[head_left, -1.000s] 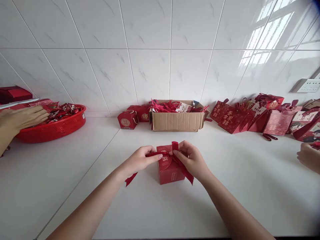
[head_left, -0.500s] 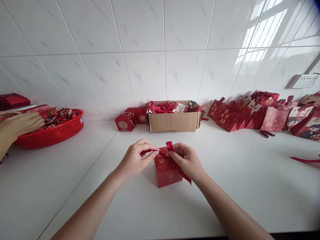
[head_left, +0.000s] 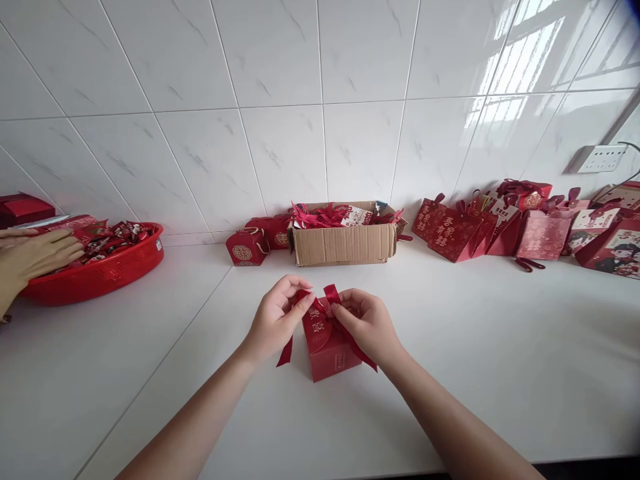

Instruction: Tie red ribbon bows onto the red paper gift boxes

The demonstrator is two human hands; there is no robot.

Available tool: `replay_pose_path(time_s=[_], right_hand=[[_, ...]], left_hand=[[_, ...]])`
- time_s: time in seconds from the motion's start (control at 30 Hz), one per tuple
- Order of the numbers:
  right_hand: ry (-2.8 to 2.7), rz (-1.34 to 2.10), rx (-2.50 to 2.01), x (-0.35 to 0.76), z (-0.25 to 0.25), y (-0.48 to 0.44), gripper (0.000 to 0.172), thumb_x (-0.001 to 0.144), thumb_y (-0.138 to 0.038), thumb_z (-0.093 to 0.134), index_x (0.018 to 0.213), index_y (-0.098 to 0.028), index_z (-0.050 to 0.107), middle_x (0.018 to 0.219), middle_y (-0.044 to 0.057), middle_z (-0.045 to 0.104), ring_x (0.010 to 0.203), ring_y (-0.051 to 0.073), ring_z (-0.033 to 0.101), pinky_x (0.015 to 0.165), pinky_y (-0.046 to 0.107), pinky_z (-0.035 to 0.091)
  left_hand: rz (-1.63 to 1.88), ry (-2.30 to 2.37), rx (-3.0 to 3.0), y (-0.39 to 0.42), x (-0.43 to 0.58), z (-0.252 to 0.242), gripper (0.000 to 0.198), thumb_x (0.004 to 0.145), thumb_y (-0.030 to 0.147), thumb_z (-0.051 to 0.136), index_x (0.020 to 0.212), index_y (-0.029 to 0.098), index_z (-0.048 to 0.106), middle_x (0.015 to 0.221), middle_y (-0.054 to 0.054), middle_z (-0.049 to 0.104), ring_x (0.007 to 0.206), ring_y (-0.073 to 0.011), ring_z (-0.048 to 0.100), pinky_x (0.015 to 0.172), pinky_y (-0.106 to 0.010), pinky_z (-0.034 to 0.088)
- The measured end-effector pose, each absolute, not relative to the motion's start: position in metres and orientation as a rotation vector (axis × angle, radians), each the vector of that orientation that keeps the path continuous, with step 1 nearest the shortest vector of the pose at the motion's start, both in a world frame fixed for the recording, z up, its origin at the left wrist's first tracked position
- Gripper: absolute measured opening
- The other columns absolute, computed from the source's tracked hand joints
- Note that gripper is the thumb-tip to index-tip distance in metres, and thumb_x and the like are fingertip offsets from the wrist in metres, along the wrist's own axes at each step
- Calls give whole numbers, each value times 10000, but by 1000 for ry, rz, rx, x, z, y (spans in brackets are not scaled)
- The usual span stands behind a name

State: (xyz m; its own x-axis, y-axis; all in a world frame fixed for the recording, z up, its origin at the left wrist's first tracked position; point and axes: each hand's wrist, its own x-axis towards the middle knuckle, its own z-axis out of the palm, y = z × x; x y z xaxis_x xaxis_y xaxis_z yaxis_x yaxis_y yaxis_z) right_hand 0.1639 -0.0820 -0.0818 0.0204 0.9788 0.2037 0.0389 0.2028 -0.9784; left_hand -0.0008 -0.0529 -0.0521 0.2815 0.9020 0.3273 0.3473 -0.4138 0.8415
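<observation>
A red gift box point(head_left: 334, 357) with pale lettering stands on the white counter in front of me. A red ribbon point(head_left: 286, 352) runs over its top, with one end hanging at the left and another down the right front. My left hand point(head_left: 278, 312) pinches the ribbon's left part between thumb and fingers, just above the box's left top edge. On the other side, my right hand point(head_left: 367, 321) pinches the ribbon close to the box top, where a short loop sticks up. How the ribbon crosses between the fingers is partly hidden.
Behind the box stands a cardboard box point(head_left: 345, 245) of red ribbons and cards, with small red boxes point(head_left: 247, 247) beside it. Red gift bags point(head_left: 457, 230) line the wall at right. At left, another person's hand point(head_left: 50, 253) rests over a red basket point(head_left: 100, 277) of wrapped sweets.
My left hand has drawn the ribbon slightly up and left, and a ribbon end now hangs below it. The right hand keeps its pinch. The view has shifted a little.
</observation>
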Motion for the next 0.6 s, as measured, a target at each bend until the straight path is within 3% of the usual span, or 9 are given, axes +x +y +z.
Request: replay_pose_path(time_s=[0.23,0.43,0.6], right_hand=[[-1292,1031,-1109,164,-80,-82,137,774,-277,557,788,-181,654,764,52,703,695,174,634,626,275,479],[-1322,1021,-1131,162,-80,-84,130,760,-261,560,784,-183,661,742,35,682,663,158,604,595,256,452],[-1431,988,-1117,163,-80,-85,190,784,-256,511,662,-172,631,596,-8,580,541,108,472,504,227,342]], left_hand=[[1139,1013,1896,-52,-1,-52,210,842,366,570,969,215,497,792,2,612,631,-111,566,613,-242,474],[1032,812,2235,-51,1,-42,103,877,283,532,951,221,569,862,-9,658,782,-121,621,715,-230,496],[785,730,2471,-46,15,-26,153,900,247,474,1018,239,571,882,5,665,775,-112,624,684,-215,487]])
